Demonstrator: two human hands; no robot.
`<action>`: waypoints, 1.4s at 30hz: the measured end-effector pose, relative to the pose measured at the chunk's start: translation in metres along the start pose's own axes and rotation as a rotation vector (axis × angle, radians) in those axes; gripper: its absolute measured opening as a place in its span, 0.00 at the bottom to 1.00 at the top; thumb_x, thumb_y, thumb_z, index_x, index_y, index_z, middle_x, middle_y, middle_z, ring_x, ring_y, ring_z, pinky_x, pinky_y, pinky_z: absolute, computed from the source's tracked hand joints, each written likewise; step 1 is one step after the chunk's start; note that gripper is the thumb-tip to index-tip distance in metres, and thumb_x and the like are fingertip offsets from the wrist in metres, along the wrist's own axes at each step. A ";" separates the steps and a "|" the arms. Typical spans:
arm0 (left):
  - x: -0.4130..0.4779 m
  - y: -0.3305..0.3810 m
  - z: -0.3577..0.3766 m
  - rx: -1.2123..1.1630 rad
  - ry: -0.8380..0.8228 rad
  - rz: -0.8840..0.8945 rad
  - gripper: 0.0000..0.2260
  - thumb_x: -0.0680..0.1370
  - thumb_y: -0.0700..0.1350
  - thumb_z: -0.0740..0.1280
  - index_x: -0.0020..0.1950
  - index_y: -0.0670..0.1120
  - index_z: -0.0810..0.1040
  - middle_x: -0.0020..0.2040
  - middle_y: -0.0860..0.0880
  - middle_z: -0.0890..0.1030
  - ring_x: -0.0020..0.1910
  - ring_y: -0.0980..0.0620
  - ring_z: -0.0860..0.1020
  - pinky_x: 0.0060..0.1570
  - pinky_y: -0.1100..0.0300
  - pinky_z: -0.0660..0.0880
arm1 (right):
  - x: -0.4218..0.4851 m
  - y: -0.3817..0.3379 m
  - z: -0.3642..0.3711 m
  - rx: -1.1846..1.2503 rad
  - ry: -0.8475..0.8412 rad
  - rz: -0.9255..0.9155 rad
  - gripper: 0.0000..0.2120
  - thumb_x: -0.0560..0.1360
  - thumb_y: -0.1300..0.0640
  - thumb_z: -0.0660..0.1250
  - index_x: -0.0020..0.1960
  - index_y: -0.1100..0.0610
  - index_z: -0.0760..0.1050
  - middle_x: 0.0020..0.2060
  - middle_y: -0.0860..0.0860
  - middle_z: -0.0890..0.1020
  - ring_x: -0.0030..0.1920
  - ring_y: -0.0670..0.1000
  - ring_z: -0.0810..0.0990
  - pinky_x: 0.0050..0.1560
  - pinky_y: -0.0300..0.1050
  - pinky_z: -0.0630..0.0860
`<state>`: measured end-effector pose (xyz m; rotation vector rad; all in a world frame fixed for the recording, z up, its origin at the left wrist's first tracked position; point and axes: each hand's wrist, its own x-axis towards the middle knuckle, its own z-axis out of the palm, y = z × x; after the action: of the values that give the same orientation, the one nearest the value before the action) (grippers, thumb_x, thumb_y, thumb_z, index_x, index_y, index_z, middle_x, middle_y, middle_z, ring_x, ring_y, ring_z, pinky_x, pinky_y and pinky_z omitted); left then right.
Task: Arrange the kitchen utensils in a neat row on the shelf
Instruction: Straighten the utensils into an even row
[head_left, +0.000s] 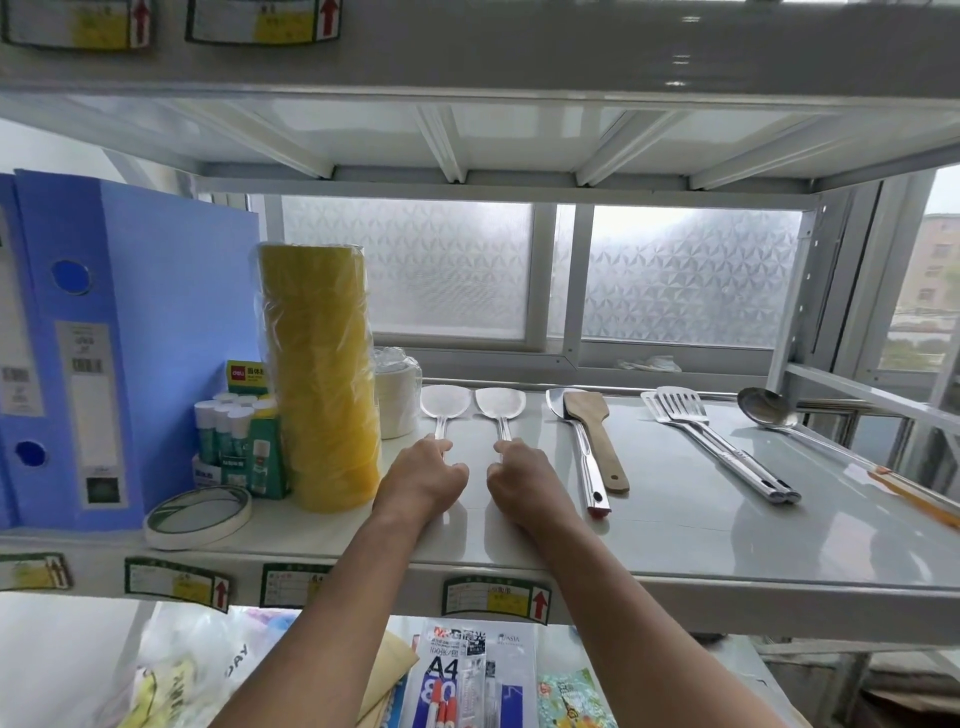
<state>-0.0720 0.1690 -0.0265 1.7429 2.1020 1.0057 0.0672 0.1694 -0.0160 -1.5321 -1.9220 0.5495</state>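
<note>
Two white flat spatulas lie side by side on the grey shelf (675, 525), heads toward the back. My left hand (423, 478) grips the handle of the left spatula (445, 402). My right hand (524, 478) grips the handle of the right spatula (500, 402). To their right lie a steel turner (584, 457) and, partly on top of it, a wooden spatula (597, 436). Further right, slotted steel turners (717, 441) lie at a slant. A steel ladle (779, 413) with an orange handle end reaches to the right edge.
Left of the spatulas stand a tall wrapped stack of yellow tape rolls (319, 374), a white roll (397, 405), glue sticks (228, 431), a flat tape roll (197, 514) and blue binders (119, 343). An upper shelf hangs close overhead. Stationery packs lie on the shelf below.
</note>
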 end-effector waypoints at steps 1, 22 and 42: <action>0.000 0.000 0.000 0.000 -0.001 -0.001 0.25 0.76 0.47 0.64 0.73 0.47 0.73 0.72 0.45 0.76 0.70 0.45 0.73 0.67 0.52 0.71 | 0.001 0.000 0.000 0.003 0.001 0.001 0.19 0.78 0.62 0.56 0.67 0.65 0.71 0.67 0.62 0.74 0.67 0.61 0.72 0.66 0.53 0.70; -0.013 0.005 -0.010 -0.111 0.018 0.054 0.25 0.73 0.53 0.61 0.69 0.48 0.77 0.69 0.45 0.78 0.66 0.45 0.76 0.64 0.49 0.74 | -0.002 0.070 -0.073 -0.179 0.068 0.074 0.23 0.72 0.49 0.64 0.66 0.53 0.75 0.61 0.58 0.80 0.60 0.61 0.77 0.62 0.53 0.74; -0.008 0.002 -0.002 -0.057 0.031 0.036 0.22 0.78 0.50 0.63 0.72 0.46 0.73 0.71 0.45 0.76 0.68 0.46 0.74 0.66 0.52 0.72 | 0.018 0.072 -0.077 -0.226 -0.191 0.061 0.32 0.76 0.50 0.59 0.79 0.54 0.57 0.68 0.60 0.75 0.65 0.59 0.75 0.64 0.48 0.70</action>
<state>-0.0698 0.1612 -0.0254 1.7544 2.0460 1.0980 0.1688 0.2008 -0.0040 -1.7378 -2.1484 0.5363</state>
